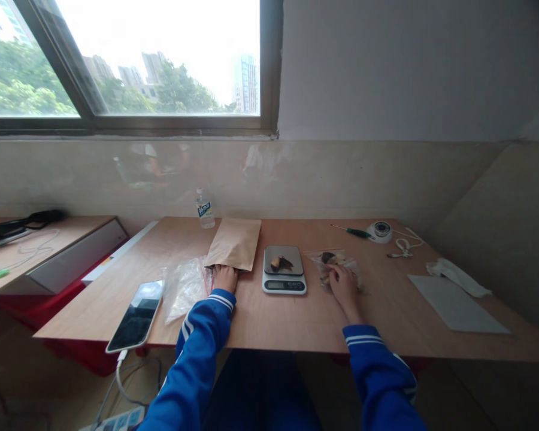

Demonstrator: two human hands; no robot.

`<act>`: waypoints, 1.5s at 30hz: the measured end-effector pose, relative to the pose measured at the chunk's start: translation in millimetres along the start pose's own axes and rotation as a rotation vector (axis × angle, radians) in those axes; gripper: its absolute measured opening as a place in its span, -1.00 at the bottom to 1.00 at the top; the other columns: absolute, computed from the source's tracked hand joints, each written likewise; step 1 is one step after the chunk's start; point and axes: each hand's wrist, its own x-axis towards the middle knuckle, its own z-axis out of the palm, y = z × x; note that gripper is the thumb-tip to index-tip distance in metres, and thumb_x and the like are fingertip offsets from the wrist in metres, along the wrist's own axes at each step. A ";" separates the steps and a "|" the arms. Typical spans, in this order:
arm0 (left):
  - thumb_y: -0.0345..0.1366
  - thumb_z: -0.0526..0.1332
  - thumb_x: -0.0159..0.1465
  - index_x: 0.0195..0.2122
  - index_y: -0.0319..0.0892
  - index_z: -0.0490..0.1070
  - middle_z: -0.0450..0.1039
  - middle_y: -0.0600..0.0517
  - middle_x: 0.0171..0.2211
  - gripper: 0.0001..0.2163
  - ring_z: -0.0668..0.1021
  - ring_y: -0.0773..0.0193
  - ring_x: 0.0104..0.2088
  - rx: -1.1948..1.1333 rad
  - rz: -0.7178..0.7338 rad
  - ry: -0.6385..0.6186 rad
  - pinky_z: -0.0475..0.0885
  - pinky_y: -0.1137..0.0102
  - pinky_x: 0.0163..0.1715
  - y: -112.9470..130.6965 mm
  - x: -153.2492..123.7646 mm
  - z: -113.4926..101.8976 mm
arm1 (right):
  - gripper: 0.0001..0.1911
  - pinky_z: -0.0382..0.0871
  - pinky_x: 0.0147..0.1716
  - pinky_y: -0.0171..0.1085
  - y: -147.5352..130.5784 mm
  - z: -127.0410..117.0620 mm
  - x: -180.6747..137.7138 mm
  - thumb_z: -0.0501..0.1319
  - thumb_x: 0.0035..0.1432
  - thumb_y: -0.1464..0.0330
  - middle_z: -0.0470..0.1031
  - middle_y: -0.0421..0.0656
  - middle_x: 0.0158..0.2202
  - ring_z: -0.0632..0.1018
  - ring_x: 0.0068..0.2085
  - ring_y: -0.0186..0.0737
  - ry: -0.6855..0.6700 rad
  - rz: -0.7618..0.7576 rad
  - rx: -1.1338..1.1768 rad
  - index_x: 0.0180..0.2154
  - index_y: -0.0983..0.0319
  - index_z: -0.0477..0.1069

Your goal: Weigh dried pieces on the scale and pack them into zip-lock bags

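Note:
My left hand (225, 279) is at the near, open end of a brown paper pouch (236, 242); its fingertips are hidden at the pouch mouth. Beside that hand lies a heap of clear plastic bags (186, 288). A small digital kitchen scale (284, 284) stands between my hands, with a few dark and tan dried pieces (281, 263) on its metal plate. To the right of the scale, my right hand (341, 281) is at a clear plastic bag (351, 263) containing similar dark and pale pieces. Its fingers are bent together there, and what they grip is hidden.
A phone (137, 314) with a charging cable lies at the table's left front edge. Behind the pouch stands a water bottle (205, 209). At the right are a screwdriver (358, 232), a white dome camera (379, 231) with its cable, and a white sheet (458, 304).

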 end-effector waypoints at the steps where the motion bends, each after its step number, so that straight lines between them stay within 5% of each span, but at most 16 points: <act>1: -0.33 -0.02 0.27 -0.04 -0.42 0.42 0.39 -0.33 -0.04 -0.64 0.35 -0.15 0.05 0.006 -0.005 -0.022 0.22 0.05 0.06 0.8 -0.3 -0.9 | -0.64 0.20 -0.19 -0.16 0.1 0.0 0.0 -0.04 0.13 0.42 0.56 -0.05 -0.21 0.46 -0.22 -0.08 0.000 0.003 0.000 -0.20 0.26 0.50; 6: -0.40 -0.05 0.27 -0.01 -0.31 0.42 0.43 -0.21 -0.01 -0.64 0.37 0.01 0.08 -0.001 0.054 -0.121 0.10 0.15 0.17 5.7 -1.3 -7.5 | -0.63 0.21 -0.17 -0.16 -0.3 -0.9 -0.1 -0.05 0.12 0.41 0.56 -0.05 -0.22 0.46 -0.21 -0.09 0.001 0.004 0.019 -0.21 0.26 0.50; 12: -0.32 -0.03 0.28 -0.07 -0.15 0.47 0.44 -0.16 0.02 -0.68 0.35 0.00 0.11 -0.023 0.100 -0.177 0.06 0.05 0.16 7.6 -4.0 -10.5 | -0.63 0.21 -0.18 -0.15 -1.0 -1.4 -0.3 -0.05 0.12 0.41 0.56 -0.04 -0.22 0.46 -0.23 -0.09 0.004 0.006 0.016 -0.21 0.26 0.51; 23: -0.05 0.00 0.26 -0.03 -0.32 0.41 0.36 -0.29 0.06 -0.54 0.35 -0.10 0.09 0.034 0.006 -0.171 0.15 0.16 0.09 6.6 -5.2 -11.8 | -0.64 0.21 -0.18 -0.17 0.2 -1.2 -0.4 -0.04 0.12 0.41 0.56 -0.04 -0.23 0.46 -0.22 -0.09 0.007 -0.002 0.032 -0.22 0.26 0.51; 31: -0.09 0.04 0.26 0.01 -0.34 0.38 0.35 -0.30 0.07 -0.55 0.32 -0.12 0.13 -0.046 0.012 -0.151 0.09 0.12 0.13 5.4 -4.3 -9.9 | -0.64 0.21 -0.18 -0.15 0.9 -1.2 -0.8 -0.05 0.12 0.41 0.56 -0.05 -0.22 0.46 -0.21 -0.08 0.006 -0.008 0.022 -0.21 0.26 0.50; 41: -0.17 0.05 0.26 0.07 -0.26 0.24 0.36 -0.24 0.05 -0.59 0.41 0.05 0.07 -0.263 0.176 -0.106 0.27 0.22 0.04 -6.5 -28.4 -7.2 | -0.63 0.23 -0.18 -0.15 0.8 -1.0 -0.4 -0.04 0.11 0.41 0.56 -0.04 -0.22 0.46 -0.22 -0.09 0.012 -0.011 0.023 -0.21 0.26 0.51; 45: -0.05 0.09 0.22 0.09 -0.33 0.22 0.32 -0.30 0.06 -0.48 0.37 -0.05 0.09 -0.196 0.101 -0.101 0.23 0.17 0.05 -1.2 -32.3 -11.2 | -0.64 0.24 -0.16 -0.15 1.6 -1.0 -0.8 -0.04 0.12 0.41 0.56 -0.04 -0.23 0.47 -0.21 -0.09 0.010 -0.014 0.021 -0.21 0.26 0.51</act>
